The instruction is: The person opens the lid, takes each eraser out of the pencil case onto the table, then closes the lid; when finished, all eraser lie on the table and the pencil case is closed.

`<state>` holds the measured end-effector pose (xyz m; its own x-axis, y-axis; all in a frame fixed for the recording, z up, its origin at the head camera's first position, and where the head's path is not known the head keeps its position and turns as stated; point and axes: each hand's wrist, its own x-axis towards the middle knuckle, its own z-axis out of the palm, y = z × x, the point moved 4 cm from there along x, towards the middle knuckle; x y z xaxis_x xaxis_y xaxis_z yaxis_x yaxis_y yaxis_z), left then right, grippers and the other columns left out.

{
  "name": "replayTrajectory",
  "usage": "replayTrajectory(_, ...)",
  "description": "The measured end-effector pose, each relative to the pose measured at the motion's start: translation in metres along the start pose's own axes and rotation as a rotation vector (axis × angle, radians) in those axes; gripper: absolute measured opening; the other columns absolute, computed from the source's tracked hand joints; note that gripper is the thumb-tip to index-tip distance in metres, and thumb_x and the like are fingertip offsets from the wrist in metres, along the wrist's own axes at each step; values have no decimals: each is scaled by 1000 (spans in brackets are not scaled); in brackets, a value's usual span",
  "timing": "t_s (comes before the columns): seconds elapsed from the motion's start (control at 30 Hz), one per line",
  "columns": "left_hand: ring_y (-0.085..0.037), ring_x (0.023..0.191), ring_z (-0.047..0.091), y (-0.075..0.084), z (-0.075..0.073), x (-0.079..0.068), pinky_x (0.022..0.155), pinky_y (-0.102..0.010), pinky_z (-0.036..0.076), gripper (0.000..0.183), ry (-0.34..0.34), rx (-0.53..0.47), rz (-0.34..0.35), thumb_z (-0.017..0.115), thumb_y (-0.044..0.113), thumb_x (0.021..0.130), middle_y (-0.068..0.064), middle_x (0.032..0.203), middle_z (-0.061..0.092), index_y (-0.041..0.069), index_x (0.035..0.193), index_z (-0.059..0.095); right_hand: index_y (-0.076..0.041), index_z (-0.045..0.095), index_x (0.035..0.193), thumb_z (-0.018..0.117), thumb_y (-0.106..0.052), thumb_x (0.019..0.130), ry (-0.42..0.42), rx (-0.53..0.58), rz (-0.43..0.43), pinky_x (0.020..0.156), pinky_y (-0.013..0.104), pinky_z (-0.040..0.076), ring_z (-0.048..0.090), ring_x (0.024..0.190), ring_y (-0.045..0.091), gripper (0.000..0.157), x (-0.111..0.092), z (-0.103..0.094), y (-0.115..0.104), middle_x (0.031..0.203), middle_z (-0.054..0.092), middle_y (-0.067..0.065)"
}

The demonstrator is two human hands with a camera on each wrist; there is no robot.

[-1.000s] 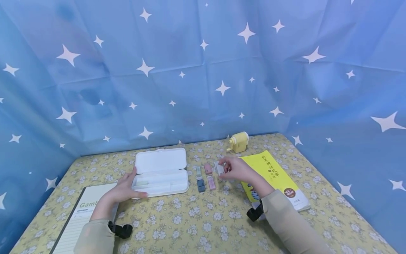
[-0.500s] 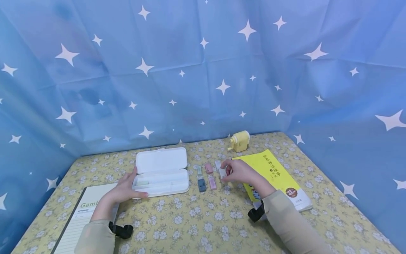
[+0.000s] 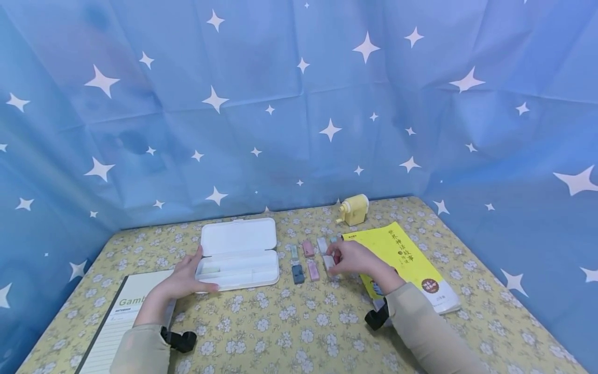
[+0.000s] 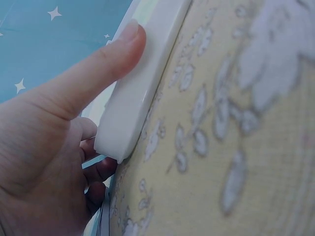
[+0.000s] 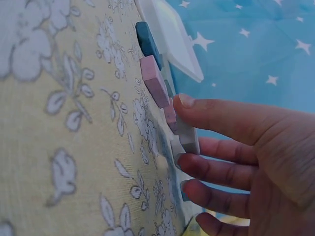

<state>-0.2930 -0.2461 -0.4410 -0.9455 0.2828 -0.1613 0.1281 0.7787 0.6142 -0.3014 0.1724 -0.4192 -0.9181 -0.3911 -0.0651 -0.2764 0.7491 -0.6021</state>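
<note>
My left hand (image 3: 184, 275) holds the left end of an open white pencil case (image 3: 239, 234), thumb over its front edge and the other fingers at its side. A pale green piece (image 3: 211, 269) lies in the case. With thumb and fingers, my right hand (image 3: 352, 258) pinches a whitish eraser (image 5: 187, 129), low at the tablecloth. Behind it lies another whitish eraser (image 3: 322, 245). Left of these are two pink erasers (image 3: 308, 248), a dark blue one (image 3: 297, 274) and a pale green one (image 3: 294, 252). A teal block (image 3: 334, 239) is partly hidden behind my right hand.
A yellow pencil sharpener (image 3: 355, 210) with a crank stands at the back. The yellow book (image 3: 406, 259) lies under and beyond my right forearm. On the left, a notebook (image 3: 119, 311) is partly under my left arm. A starry blue curtain (image 3: 280, 104) hangs behind the table.
My right hand has shifted slightly toward the front with the whitish eraser, so the whitish one behind it and the teal block now show. The left hand stays on the case.
</note>
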Motion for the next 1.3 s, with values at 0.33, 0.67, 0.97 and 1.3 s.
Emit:
replayTrajectory(0.33,-58,136,-5,1,0,1,101,-75,12,129,-4,3,-2,81,50,73,-38,151,-3,0,153,-7,-10,66,112,84,-22,76,-10,-36,18,56,31,40,48,59,15,42,-2,4,0,70,57,1)
replayTrajectory(0.67,-58,136,-4,2,-1,0,101,-75,13,129,-4,0,-7,82,50,73,-38,151,-2,1,153,-7,-10,67,113,85,-23,75,-2,-55,43,58,31,39,48,61,16,44,-3,5,-1,71,56,0)
replayTrajectory(0.97,-58,136,0,2,0,-1,101,-74,15,129,0,12,-8,81,51,73,-37,151,2,0,153,-7,-10,67,115,84,-21,75,-4,-62,42,57,31,38,47,59,15,45,-4,5,-3,69,56,1)
replayTrajectory(1.3,-58,136,-3,2,0,-1,100,-75,14,129,2,10,-8,81,50,73,-38,151,-1,0,153,-7,-9,67,114,85,-21,75,4,-77,37,57,31,38,47,59,15,45,-4,5,-4,68,55,0)
